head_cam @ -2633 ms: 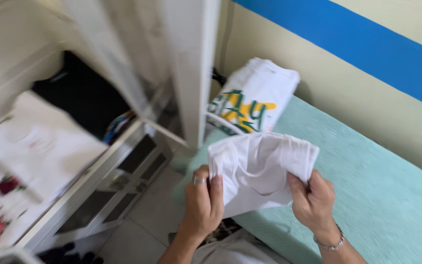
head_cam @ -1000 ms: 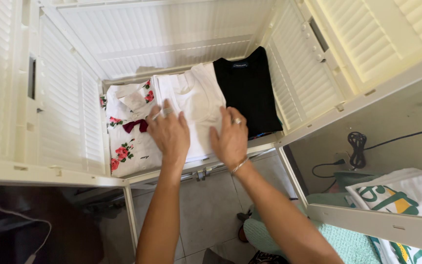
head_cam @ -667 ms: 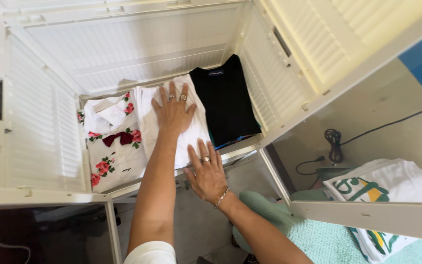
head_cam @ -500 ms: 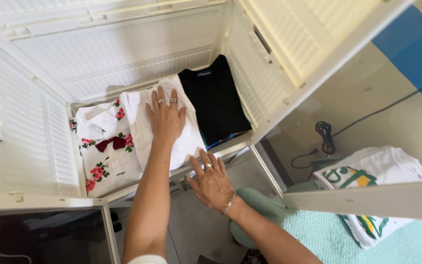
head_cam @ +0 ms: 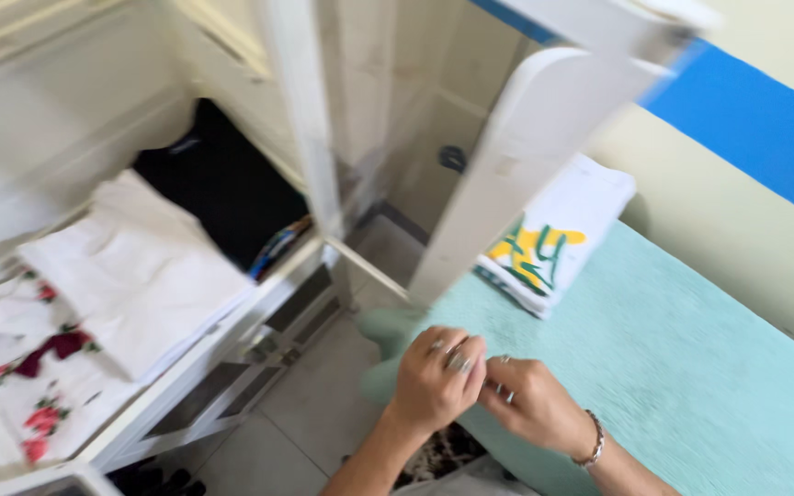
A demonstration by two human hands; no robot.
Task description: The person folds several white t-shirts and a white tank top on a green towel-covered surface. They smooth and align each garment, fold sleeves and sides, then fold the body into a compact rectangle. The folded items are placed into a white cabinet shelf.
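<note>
Spread across the right: a mint-green crinkled bedspread [head_cam: 691, 367], matte and finely ridged. Stood open at left: a white slatted cabinet [head_cam: 305, 138], shelf stacked with a folded white garment [head_cam: 140, 276], a black one [head_cam: 218, 179] and a floral one [head_cam: 20, 404]. Lay near the wall: a folded white printed shirt [head_cam: 553, 243] (green and yellow design). Met above the bedspread's edge, fingertips touching: left hand [head_cam: 438, 377] loosely curled, right hand [head_cam: 530, 404] curled likewise, grasping nothing visible.
</note>
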